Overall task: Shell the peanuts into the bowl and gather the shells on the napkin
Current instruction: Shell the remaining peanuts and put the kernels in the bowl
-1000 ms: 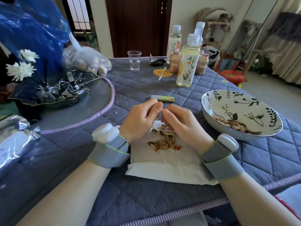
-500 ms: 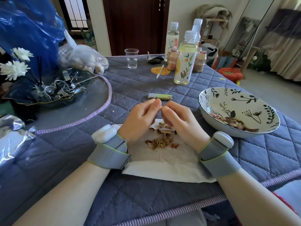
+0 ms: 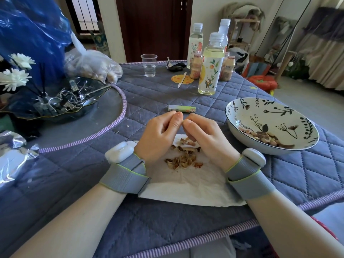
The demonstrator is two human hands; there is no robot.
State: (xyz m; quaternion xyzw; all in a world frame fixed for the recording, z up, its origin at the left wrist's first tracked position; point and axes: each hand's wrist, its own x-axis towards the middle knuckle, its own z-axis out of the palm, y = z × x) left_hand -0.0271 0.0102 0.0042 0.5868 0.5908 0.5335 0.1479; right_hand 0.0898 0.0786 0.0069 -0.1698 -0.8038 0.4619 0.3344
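Observation:
A white napkin (image 3: 188,185) lies on the quilted blue cloth in front of me, with a small heap of brown peanut shells (image 3: 183,160) on its upper half. My left hand (image 3: 158,135) and my right hand (image 3: 202,135) hover just above that heap, fingertips pinched together and touching each other. Whatever they pinch is hidden between the fingers. To the right stands a white bowl (image 3: 240,110) with black plant drawings, and shelled peanuts (image 3: 266,136) lie along its near inner side. A clear plastic bag of unshelled peanuts (image 3: 93,66) rests at the far left.
A small green-and-white tube (image 3: 181,108) lies just beyond my fingers. Further back stand several bottles (image 3: 210,69), a clear plastic cup (image 3: 149,65) and keys (image 3: 175,67). A dark glass tray of metal clips (image 3: 55,103) and white flowers (image 3: 16,75) fill the left. The table edge runs close below the napkin.
Both hands have stayed pinched together over the napkin, shifting only slightly. The shell heap and the bowl look the same.

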